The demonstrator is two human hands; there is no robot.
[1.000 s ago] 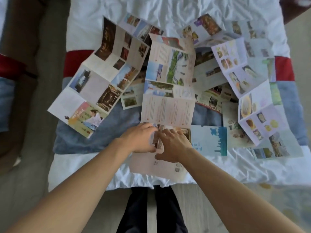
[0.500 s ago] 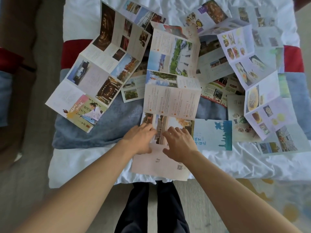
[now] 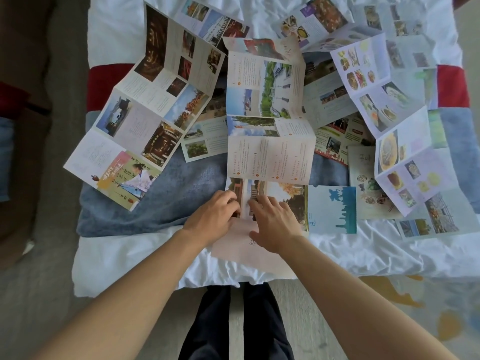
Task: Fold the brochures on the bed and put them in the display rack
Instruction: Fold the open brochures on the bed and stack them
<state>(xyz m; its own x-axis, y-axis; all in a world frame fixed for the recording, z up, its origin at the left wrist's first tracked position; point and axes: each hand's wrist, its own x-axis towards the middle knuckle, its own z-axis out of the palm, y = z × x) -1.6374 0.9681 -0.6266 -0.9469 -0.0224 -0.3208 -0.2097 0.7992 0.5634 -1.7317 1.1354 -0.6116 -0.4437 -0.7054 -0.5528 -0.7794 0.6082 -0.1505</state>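
While the long brochure (image 3: 267, 152) is pressed flat by both loose-fingered hands, left hand (image 3: 211, 216) and right hand (image 3: 272, 224), nothing is grasped, no brochure is seen folded, and no rack is seen.

brochure print (image 3: 270, 159) unreadable, far brochures (image 3: 389, 19) blurred

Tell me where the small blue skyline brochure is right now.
In the head view, the blue skyline brochure lies flat near the bed's near edge, right of the right hand and the long centre brochure both hands are on.

bare forearms (image 3: 145, 276), seemingly sleeveless, dark trousers (image 3: 233, 328)
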